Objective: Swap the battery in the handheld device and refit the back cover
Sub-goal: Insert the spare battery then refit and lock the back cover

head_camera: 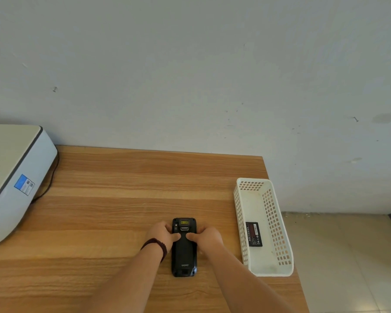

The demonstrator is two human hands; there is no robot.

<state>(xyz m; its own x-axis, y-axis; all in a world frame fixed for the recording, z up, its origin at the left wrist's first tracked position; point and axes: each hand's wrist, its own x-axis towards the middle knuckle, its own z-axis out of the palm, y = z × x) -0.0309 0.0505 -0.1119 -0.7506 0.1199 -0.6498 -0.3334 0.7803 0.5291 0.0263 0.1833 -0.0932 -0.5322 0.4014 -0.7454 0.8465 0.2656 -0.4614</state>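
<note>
A black handheld device (184,256) lies face down on the wooden table, its back cover in place and its scanner window at the far end. My left hand (161,235) grips its left side and my right hand (207,238) grips its right side, with both thumbs pressing on the upper part of the back cover. A dark bead bracelet sits on my left wrist. A black battery (254,234) with a red label lies inside the white basket (282,258) to the right.
A white printer-like machine (11,177) with a dark cable stands at the table's far left. The table's right edge runs just beyond the basket, with tiled floor below. A wall closes off the back of the table.
</note>
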